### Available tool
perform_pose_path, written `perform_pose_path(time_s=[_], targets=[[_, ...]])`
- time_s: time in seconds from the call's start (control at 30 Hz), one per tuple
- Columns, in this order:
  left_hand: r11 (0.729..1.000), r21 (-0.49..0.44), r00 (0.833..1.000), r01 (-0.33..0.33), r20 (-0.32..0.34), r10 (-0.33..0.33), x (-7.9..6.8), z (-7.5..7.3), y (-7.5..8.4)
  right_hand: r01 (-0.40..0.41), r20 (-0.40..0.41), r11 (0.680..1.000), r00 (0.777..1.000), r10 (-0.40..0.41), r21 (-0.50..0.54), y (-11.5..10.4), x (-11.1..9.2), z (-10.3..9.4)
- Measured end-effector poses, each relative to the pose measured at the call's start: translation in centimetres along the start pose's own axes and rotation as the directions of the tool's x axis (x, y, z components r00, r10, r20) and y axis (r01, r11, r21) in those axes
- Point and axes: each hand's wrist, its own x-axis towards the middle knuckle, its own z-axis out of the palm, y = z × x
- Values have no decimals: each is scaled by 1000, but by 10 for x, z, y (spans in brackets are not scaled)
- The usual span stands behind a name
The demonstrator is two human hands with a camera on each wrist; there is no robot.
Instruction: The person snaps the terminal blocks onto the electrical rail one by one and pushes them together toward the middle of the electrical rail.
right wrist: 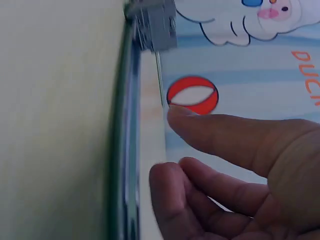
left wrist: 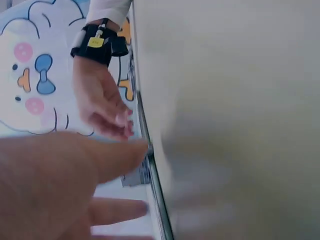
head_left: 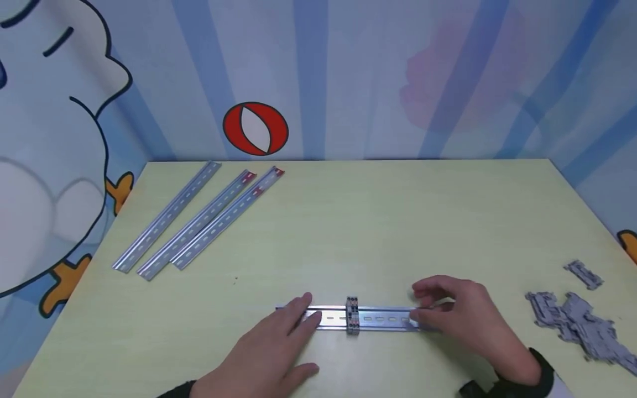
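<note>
One slotted DIN rail (head_left: 385, 319) is lying on the table (head_left: 398, 232), carrying one terminal block (head_left: 352, 315); left hand (head_left: 269, 351), relaxed, resting on its left end; right hand (head_left: 463, 318), loosely curled, gripping nothing at the other. Possible fault: rail skidding under light left-hand pressure.

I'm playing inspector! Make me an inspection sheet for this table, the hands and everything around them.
Surface: pale yellow-green table, looks flat.
Job's things: metal rail with slots, a small grey block sitting across it; three more rails slanting at far left, two with red marks; heap of grey pieces at right, a single piece just beyond.
Clutter: tiny dark specks on the table.
Hands: left hand has its fingers over the rail's left part; right hand is at its right end.
Cables: nothing seen.
Surroundings: blue striped wall with cartoon pictures and a red-and-white ball picture.
</note>
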Motion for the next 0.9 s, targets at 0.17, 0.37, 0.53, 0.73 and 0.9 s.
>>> perform_pose_path(time_s=[0.17,0.37,0.53,0.73,0.9], targets=[[989,-100,969,113,-207,-132,5,-14,-11,-63,85,980,993,81,-187,29,1,-31],[975,-148,950,163,-243,-196,9,-17,-29,-59,204,978,974,101,-202,44,3,-42],[958,-236,952,161,-219,-214,14,-16,-35,-27,239,978,968,77,-205,45,4,-42],[914,-378,957,145,-182,-227,19,-10,-43,-3,238,980,970,52,-201,47,4,-42],[873,-481,968,82,-169,-184,21,-6,-54,-15,229,995,973,36,-94,52,6,-46]])
